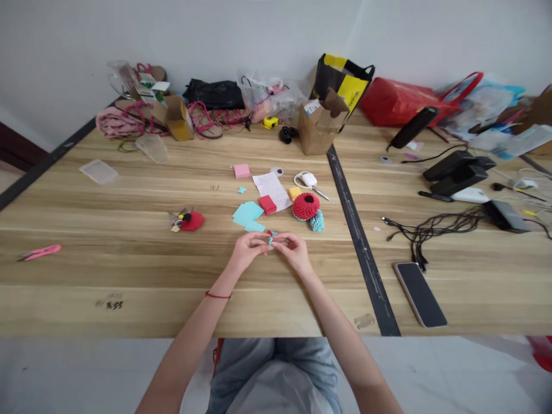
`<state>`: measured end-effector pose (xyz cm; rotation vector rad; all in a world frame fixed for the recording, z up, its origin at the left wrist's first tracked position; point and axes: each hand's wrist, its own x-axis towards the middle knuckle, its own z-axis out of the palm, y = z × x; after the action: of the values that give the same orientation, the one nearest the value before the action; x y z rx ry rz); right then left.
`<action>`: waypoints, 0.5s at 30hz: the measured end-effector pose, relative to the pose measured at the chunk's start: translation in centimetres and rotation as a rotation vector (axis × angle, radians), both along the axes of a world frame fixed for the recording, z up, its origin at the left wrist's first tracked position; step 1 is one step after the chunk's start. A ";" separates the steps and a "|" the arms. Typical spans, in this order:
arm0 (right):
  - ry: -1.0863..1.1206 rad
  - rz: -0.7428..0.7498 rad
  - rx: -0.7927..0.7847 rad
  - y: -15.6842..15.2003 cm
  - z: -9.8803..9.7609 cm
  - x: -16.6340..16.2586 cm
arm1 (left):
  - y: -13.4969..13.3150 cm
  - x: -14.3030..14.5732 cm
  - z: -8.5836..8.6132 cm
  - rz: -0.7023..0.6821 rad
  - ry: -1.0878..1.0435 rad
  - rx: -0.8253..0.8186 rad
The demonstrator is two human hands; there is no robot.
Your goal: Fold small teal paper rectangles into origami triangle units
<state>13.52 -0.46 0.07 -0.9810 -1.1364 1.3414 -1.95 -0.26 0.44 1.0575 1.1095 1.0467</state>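
Observation:
My left hand (248, 248) and my right hand (295, 250) meet near the middle of the table, fingertips closed on a small folded light-blue paper piece (270, 241). A bit of red shows just beyond the fingertips; what it belongs to is unclear. Light-blue paper sheets (248, 215) lie just past my left hand. Beyond my right hand stand a red folded-paper model (306, 205) and a light-blue one (317, 221), side by side. A red paper stack (267, 204) rests on a white written sheet (272, 187), with a yellow stack (295, 193) beside it.
Scissors (321, 194), a pink pad (242, 171) and a tape roll (277, 171) lie farther back. Pink thread snips (41, 253) are at far left. A phone (420, 294) and black cables (435, 229) lie right. Bags and a cardboard box (319, 127) line the wall.

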 end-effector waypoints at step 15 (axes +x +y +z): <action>-0.046 -0.002 -0.003 0.1 -0.4 0.1 | -0.8 0.2 1.5 0.049 0.242 0.135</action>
<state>13.60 -0.40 -0.38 -1.0196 -1.1676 1.3252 -1.74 -1.09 1.90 1.2966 1.2776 1.0630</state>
